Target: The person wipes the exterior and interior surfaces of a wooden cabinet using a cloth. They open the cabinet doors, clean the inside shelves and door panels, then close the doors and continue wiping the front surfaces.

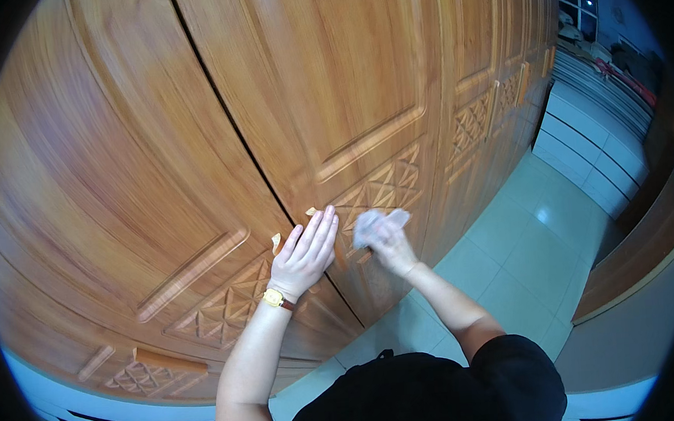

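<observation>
A light-coloured crumpled cloth [373, 227] is in my right hand [393, 251], held against the carved lattice panel [392, 181] of a wooden wardrobe door [341, 83]. Both the cloth and that hand are slightly blurred. My left hand [304, 256], with a wristwatch [277, 299] at its wrist, lies flat over the dark gap between two doors, fingers stretched upward and holding nothing. It partly covers the door handles; the pale tip of one handle [277, 243] shows left of the fingers, another [311, 211] just above them.
More wardrobe doors with carved panels [470, 124] run off to the right. A white drawer cabinet [590, 143] stands at the far right, with a stack of flat sheets [601, 90] on it. Pale floor tiles [513, 257] lie below the doors. A brown wooden edge [630, 273] stands at right.
</observation>
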The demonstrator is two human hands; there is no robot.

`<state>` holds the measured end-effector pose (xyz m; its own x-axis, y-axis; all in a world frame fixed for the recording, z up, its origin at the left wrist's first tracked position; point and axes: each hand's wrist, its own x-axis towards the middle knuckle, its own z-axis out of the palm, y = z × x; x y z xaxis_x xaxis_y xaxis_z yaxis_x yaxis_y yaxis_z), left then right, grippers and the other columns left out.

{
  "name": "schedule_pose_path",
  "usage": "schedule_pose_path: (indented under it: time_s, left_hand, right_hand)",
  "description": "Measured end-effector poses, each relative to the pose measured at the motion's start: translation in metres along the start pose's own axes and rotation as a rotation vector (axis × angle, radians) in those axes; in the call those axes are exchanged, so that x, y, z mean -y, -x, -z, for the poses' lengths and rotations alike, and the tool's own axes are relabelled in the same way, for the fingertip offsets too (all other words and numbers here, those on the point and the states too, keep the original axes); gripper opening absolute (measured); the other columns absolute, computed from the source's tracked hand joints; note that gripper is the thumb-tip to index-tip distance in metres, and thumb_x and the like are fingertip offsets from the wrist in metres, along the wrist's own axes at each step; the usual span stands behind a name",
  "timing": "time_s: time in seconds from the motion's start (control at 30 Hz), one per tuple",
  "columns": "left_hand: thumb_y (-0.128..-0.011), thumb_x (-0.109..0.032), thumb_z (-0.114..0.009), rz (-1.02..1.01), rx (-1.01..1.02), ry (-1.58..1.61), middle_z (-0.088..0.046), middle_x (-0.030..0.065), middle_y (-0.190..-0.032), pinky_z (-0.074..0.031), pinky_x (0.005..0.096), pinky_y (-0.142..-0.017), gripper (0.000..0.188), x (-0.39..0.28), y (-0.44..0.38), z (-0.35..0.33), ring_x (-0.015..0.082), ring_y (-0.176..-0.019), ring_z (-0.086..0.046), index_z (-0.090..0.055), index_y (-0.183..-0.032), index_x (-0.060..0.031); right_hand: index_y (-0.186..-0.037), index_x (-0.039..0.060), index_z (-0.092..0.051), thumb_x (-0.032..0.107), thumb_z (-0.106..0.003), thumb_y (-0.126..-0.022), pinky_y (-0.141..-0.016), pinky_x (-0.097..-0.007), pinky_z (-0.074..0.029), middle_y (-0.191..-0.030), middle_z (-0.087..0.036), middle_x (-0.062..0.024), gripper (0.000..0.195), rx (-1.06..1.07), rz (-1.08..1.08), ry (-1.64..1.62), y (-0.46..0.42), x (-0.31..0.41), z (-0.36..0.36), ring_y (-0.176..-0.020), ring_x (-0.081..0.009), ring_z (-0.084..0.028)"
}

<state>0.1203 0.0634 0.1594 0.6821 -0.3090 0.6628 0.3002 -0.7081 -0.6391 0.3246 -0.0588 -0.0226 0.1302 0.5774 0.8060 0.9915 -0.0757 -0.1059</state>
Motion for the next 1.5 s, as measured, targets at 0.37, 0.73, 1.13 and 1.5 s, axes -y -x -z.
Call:
schedule_pose_path:
  time_s: [0.37,0.73,1.13,1.5]
  left_hand:
    - [-0.090,-0.028,-0.048,0.001,-0.020,-0.051,-0.051,-0.0043,-0.141,-0.026,0.0343,-0.113,0.042,-0.002,0.003,-0.007,0.0100,-0.130,-0.047,-0.058,-0.130,-0.0167]
    - [-0.092,-0.027,-0.046,-0.004,-0.004,-0.052,-0.053,-0.0044,-0.139,-0.026,0.0334,-0.113,0.041,-0.001,0.002,-0.003,0.0090,-0.128,-0.048,-0.059,-0.128,-0.0164]
    - [-0.090,-0.026,-0.050,0.005,-0.010,-0.026,-0.054,-0.0038,-0.138,-0.026,0.0351,-0.112,0.040,-0.002,0.002,-0.005,0.0121,-0.127,-0.049,-0.060,-0.128,-0.0173]
    - [-0.091,-0.027,-0.046,0.000,0.023,-0.047,-0.052,-0.0047,-0.140,-0.024,0.0340,-0.114,0.041,-0.002,0.003,-0.003,0.0085,-0.129,-0.048,-0.058,-0.129,-0.0174]
  right_hand:
    - [-0.147,-0.0006,-0.021,0.008,-0.043,-0.094,-0.111,-0.0437,-0.025,-0.149,-0.023,-0.0226,0.059,-0.447,-0.826,-0.390,0.016,0.038,-0.065,-0.135,-0.0368,-0.028]
    - [-0.145,-0.0054,-0.018,0.011,-0.035,-0.098,-0.118,-0.0419,-0.011,-0.153,-0.013,-0.0272,0.053,-0.835,-0.730,-0.790,-0.013,0.057,-0.059,-0.141,-0.0444,-0.015]
    - [-0.149,0.0023,-0.017,0.013,-0.044,-0.097,-0.115,-0.0451,-0.015,-0.154,-0.011,-0.0248,0.059,-0.527,-1.172,-0.530,0.028,0.078,-0.094,-0.142,-0.0404,-0.014]
    - [-0.144,-0.0111,-0.014,0.014,-0.040,-0.096,-0.117,-0.0418,-0.009,-0.155,-0.005,-0.0272,0.060,-0.334,-1.092,-0.993,0.052,0.149,-0.093,-0.144,-0.0416,-0.005]
